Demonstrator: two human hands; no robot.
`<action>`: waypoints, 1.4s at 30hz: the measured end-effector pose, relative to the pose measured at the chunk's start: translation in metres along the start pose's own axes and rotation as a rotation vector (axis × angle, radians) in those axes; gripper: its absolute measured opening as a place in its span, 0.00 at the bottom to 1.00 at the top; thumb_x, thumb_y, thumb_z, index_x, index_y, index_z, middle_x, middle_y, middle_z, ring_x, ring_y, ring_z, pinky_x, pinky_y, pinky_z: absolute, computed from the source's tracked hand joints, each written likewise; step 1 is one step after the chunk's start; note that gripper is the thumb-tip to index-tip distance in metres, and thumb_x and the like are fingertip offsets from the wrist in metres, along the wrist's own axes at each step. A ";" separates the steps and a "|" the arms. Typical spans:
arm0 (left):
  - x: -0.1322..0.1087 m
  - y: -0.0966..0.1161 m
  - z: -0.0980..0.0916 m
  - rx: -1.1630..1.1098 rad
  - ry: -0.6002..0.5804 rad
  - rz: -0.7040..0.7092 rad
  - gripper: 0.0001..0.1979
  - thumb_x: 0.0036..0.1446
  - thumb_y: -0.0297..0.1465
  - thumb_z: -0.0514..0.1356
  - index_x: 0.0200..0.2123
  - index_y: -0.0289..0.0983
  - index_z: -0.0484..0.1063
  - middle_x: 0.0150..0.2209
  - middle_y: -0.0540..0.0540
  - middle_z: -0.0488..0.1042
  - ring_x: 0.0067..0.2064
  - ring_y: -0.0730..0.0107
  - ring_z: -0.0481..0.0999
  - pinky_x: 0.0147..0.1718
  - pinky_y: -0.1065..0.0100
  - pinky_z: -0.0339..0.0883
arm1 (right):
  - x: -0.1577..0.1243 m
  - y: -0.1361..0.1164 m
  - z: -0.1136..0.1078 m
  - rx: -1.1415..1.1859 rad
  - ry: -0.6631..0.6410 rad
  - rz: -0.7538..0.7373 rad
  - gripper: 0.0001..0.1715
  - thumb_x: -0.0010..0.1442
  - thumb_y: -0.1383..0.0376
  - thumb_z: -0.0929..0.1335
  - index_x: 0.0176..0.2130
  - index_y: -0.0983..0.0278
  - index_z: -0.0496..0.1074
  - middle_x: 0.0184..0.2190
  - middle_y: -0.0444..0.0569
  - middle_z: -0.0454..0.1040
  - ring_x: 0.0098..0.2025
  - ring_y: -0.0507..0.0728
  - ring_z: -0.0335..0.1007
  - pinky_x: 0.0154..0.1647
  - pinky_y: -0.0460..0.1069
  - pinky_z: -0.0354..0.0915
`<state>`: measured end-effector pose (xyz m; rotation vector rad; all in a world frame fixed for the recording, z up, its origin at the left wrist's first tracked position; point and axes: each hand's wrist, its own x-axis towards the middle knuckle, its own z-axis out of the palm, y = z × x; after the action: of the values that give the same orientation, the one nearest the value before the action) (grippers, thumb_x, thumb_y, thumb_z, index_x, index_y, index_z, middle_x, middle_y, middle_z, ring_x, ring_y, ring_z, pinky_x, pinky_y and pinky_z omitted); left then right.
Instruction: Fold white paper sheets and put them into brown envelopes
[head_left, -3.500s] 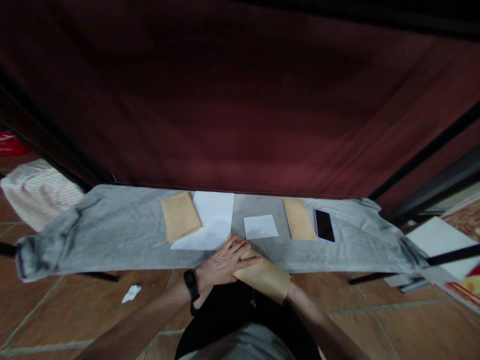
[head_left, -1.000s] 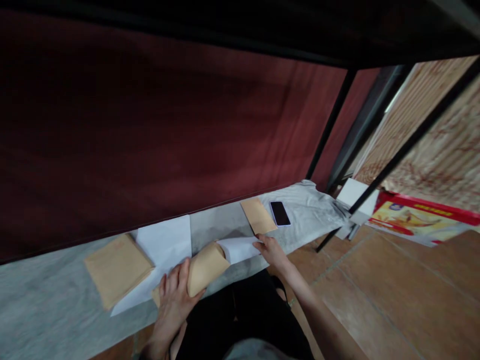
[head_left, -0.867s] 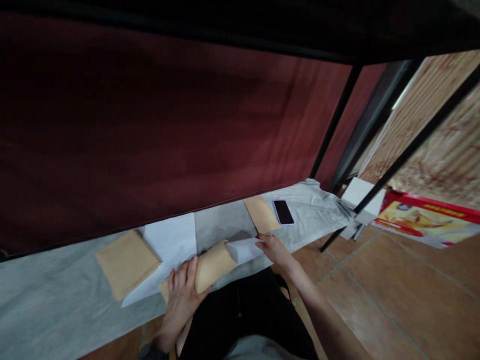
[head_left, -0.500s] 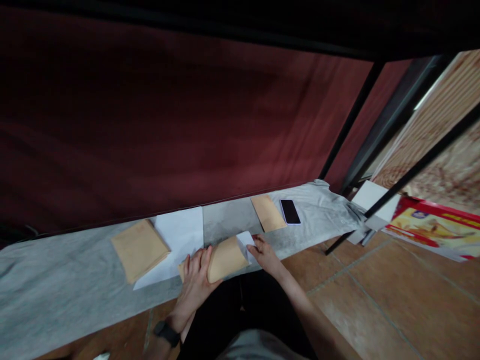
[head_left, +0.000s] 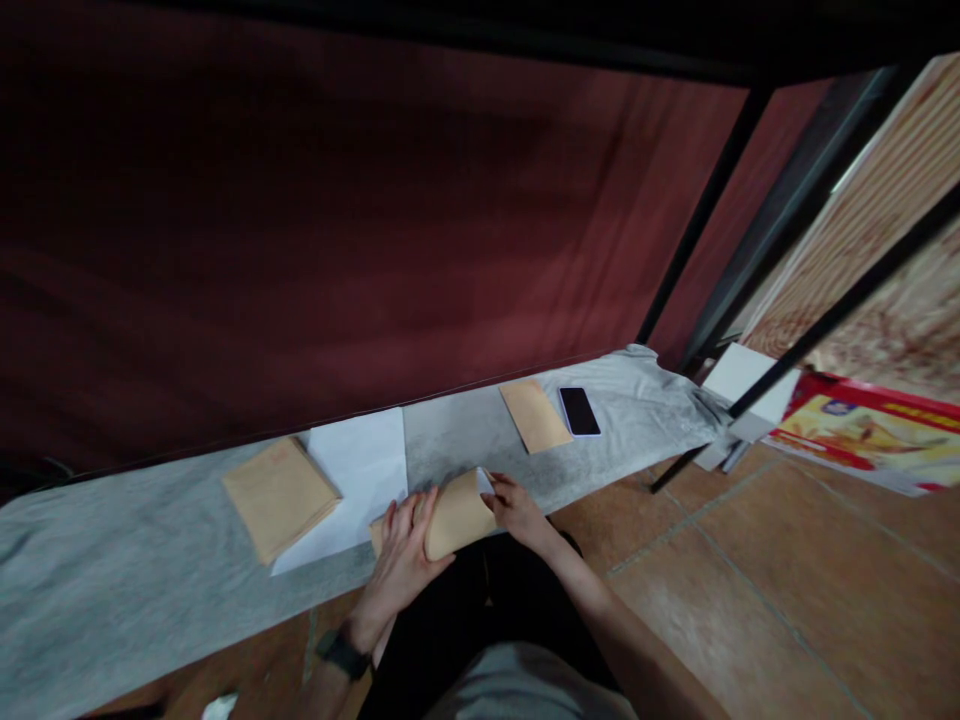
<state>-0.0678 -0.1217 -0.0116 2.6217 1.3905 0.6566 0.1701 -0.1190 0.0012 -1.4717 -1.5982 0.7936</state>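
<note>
Dark wristwatch (head_left: 343, 654), grey top (head_left: 517, 688), black legwear (head_left: 534, 605).

Kraft envelope (head_left: 459, 515): tan; is bowing upward, gaping at its right end, lying aslant along the near edge of the grey cloth (head_left: 454, 440).
White paper slip (head_left: 484, 483): is sitting inside, one end showing.

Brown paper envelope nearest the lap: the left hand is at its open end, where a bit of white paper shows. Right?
Wrong hand: in the head view, the right hand is at the open end of that brown paper envelope, where a bit of white paper does show.
</note>
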 end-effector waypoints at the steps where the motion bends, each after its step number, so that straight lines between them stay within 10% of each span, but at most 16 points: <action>1: 0.000 0.000 0.000 0.000 -0.002 -0.001 0.55 0.50 0.34 0.66 0.72 0.43 0.34 0.62 0.36 0.61 0.65 0.45 0.60 0.66 0.40 0.46 | -0.001 0.000 -0.001 0.033 -0.001 -0.008 0.11 0.64 0.65 0.66 0.35 0.60 0.80 0.51 0.50 0.77 0.49 0.57 0.75 0.50 0.50 0.70; 11: 0.005 0.002 0.007 -0.009 -0.015 0.021 0.54 0.51 0.35 0.66 0.72 0.45 0.34 0.64 0.36 0.58 0.66 0.46 0.58 0.66 0.41 0.45 | 0.001 0.007 -0.009 -0.058 -0.029 0.020 0.18 0.63 0.65 0.66 0.22 0.62 0.72 0.31 0.47 0.75 0.31 0.53 0.71 0.33 0.45 0.62; 42: 0.016 0.001 0.010 0.012 -0.018 0.071 0.52 0.52 0.37 0.66 0.72 0.41 0.38 0.64 0.35 0.60 0.66 0.45 0.59 0.66 0.42 0.45 | -0.004 0.009 -0.008 0.114 0.263 0.133 0.08 0.54 0.66 0.69 0.37 0.61 0.68 0.24 0.39 0.70 0.26 0.52 0.66 0.28 0.46 0.58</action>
<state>-0.0553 -0.1086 -0.0149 2.6910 1.3061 0.6335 0.1808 -0.1227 -0.0032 -1.5420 -1.2504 0.7193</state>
